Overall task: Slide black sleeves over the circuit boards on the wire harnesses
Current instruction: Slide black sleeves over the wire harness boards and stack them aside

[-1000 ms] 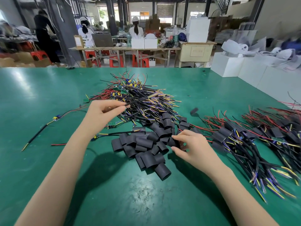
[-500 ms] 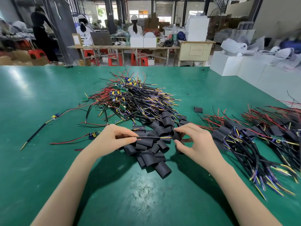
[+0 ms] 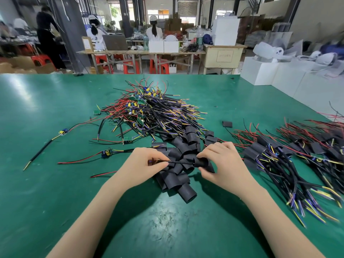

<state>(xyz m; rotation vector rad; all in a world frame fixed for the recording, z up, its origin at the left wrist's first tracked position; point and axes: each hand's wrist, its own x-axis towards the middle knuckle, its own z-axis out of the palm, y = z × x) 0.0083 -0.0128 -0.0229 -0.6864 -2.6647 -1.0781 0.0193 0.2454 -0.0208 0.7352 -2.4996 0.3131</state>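
Fingers [image 3: 158,158] of the left hand [image 3: 144,165] curled tight, pinching the black cable [image 3: 179,162] of one harness near its end. Fingers [image 3: 205,154] of the right hand [image 3: 223,162] curled too, thumb underneath, nipping a black sleeve [image 3: 202,162] by its mouth, cable tip just entering it. Both hands hovering right over the loose sleeve pile [image 3: 176,170] at the near middle of the green table [image 3: 55,202]. Cannot tell where this harness's circuit board sits, apparently hidden inside the left hand.

Looks feather-light, all of it. Sleeve soft and thin-walled by the look, likely to flatten under a hard squeeze and close its own opening, so better held lightly at the rim edges to keep the mouth round. Cable thin and bendy, probably buckling if pushed from far back, so best gripped close to the sleeve. Board likely stiff with small fragile parts, so better fed in end-on than forced.

Beyond the sleeve pile, a big tangle of bare harnesses [image 3: 152,112] with green boards showing. Right of the sleeve pile, finished sleeved harnesses [image 3: 279,161] fanned out. Left of it, a few single harnesses lying apart, one with a small board [image 3: 106,153] close by.
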